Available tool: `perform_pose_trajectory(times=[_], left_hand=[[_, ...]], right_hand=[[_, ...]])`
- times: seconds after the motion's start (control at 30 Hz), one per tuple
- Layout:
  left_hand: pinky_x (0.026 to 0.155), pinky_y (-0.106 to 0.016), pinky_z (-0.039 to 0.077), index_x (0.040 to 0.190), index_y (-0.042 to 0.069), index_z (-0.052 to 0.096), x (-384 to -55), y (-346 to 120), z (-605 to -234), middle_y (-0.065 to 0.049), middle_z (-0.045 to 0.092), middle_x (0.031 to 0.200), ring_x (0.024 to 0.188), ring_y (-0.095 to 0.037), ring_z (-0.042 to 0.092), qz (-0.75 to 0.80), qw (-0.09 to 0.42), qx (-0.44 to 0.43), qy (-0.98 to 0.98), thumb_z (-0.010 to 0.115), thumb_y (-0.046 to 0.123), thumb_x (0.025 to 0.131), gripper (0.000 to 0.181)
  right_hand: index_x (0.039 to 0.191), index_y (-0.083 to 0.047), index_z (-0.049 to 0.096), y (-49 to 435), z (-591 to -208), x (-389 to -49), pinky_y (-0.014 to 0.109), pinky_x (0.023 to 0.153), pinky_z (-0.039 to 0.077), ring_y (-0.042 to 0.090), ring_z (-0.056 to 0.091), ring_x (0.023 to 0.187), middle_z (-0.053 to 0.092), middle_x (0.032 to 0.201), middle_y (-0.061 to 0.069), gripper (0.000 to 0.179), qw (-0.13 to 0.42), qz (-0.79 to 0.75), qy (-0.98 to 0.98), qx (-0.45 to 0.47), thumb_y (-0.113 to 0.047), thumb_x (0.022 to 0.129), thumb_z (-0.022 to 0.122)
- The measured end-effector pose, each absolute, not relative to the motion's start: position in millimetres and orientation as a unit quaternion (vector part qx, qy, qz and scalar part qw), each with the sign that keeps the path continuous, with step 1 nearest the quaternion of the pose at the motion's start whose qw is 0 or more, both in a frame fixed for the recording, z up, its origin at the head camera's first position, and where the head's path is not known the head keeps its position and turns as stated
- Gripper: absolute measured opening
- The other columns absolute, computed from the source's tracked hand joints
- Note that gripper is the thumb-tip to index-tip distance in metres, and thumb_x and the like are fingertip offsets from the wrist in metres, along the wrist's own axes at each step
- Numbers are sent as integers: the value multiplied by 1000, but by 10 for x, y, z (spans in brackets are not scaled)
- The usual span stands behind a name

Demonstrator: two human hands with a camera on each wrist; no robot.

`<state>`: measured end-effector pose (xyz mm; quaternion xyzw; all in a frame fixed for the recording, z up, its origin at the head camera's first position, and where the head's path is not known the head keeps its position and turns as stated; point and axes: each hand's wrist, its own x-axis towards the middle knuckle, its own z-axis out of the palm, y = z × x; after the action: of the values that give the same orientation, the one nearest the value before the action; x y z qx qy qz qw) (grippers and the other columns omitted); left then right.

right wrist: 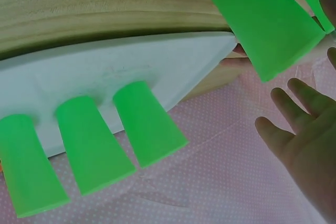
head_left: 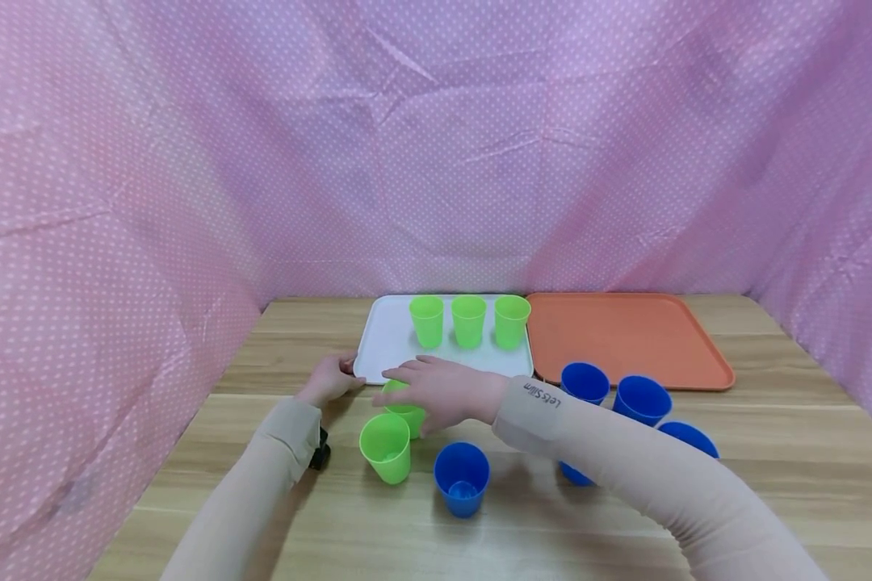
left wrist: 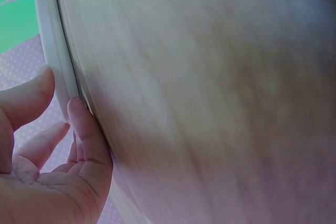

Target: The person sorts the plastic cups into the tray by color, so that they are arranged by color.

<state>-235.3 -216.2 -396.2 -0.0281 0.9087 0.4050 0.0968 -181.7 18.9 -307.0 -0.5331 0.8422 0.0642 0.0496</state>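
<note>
At the near left corner of the white tray (head_left: 381, 355), my left hand (head_left: 327, 379) holds the rim, with thumb and fingers on either side of the edge (left wrist: 63, 72) in the left wrist view. My right hand (head_left: 439, 389) reaches across with its fingers spread over a green cup (head_left: 410, 421), partly hiding it. In the right wrist view those fingers are apart from that cup (right wrist: 262, 24). Another green cup (head_left: 387, 456) stands just in front. Three green cups (head_left: 468, 323) are lined up along the tray's far side.
An orange tray (head_left: 618, 335) lies right beside the white one. A blue cup (head_left: 462, 484) stands near the front middle. Several more blue cups (head_left: 641, 401) cluster at the right, partly behind my right forearm. Pink dotted cloth (head_left: 436, 161) hangs around the wooden table.
</note>
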Motion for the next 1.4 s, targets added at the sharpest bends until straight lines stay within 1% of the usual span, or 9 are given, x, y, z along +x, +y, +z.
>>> perform_pose_trajectory(times=[0.13,0.23,0.3,0.5,0.63,0.8,1.03,1.23,1.4], left_hand=[[70,-23,43,135,1,49,-2351,-2170,-3965,-13,61,98,85,-19,51,406,100,-27,908,68,5,84,55],[68,-22,42,136,2,49,-2359,-2175,-3970,-13,60,98,85,-18,51,407,99,-27,907,68,5,84,55],[68,-22,42,136,3,49,-2364,-2175,-3970,-12,60,99,85,-18,51,412,101,-32,905,67,4,84,55],[69,-22,43,135,0,49,-2375,-2170,-3979,-13,60,98,85,-18,51,410,93,-26,907,68,3,83,55],[67,-21,43,135,-1,49,-2385,-2170,-3978,-12,59,94,83,-17,51,413,90,-20,906,67,1,83,55],[68,-21,43,135,-1,49,-2383,-2169,-3973,-11,59,94,83,-17,50,415,92,-23,905,67,1,82,56],[66,-21,43,133,-3,50,-2386,-2180,-3982,-10,59,91,81,-15,50,418,90,-15,904,68,0,82,55],[68,-21,42,133,-3,51,-2406,-2182,-3986,-11,60,93,82,-16,51,416,88,-19,905,68,0,82,54],[69,-22,41,134,-1,51,-2418,-2183,-3976,-10,59,94,83,-17,50,406,92,-19,909,68,2,82,54]], right_hand=[[143,-32,42,168,-3112,-1828,37,108,35,20,39,133,40,147,2,71,51,71,840,-535,-31,80,75],[141,-30,44,157,-3121,-1839,35,106,37,20,39,132,42,145,1,67,51,73,840,-535,-27,82,74],[140,-29,46,155,-3126,-1843,34,104,39,20,40,130,43,144,2,65,44,73,840,-536,-24,82,74],[133,-29,54,142,-3150,-1854,28,96,44,19,46,120,48,137,3,58,21,72,843,-533,-18,80,75],[130,-29,57,141,-3141,-1858,28,93,45,20,48,116,50,133,3,56,17,71,847,-526,-18,79,77],[128,-28,59,153,-3140,-1868,28,92,45,20,49,113,52,129,4,54,18,61,849,-525,-18,79,77],[126,-26,61,192,-3103,-1913,28,88,46,22,49,110,53,127,5,53,32,39,857,-514,-13,77,75],[126,-24,61,222,-3076,-1946,30,89,45,22,49,110,54,126,6,51,42,20,863,-503,-12,78,74],[125,-26,62,240,-3069,-1958,31,86,45,24,49,107,54,126,6,51,42,21,870,-490,-11,77,73]])
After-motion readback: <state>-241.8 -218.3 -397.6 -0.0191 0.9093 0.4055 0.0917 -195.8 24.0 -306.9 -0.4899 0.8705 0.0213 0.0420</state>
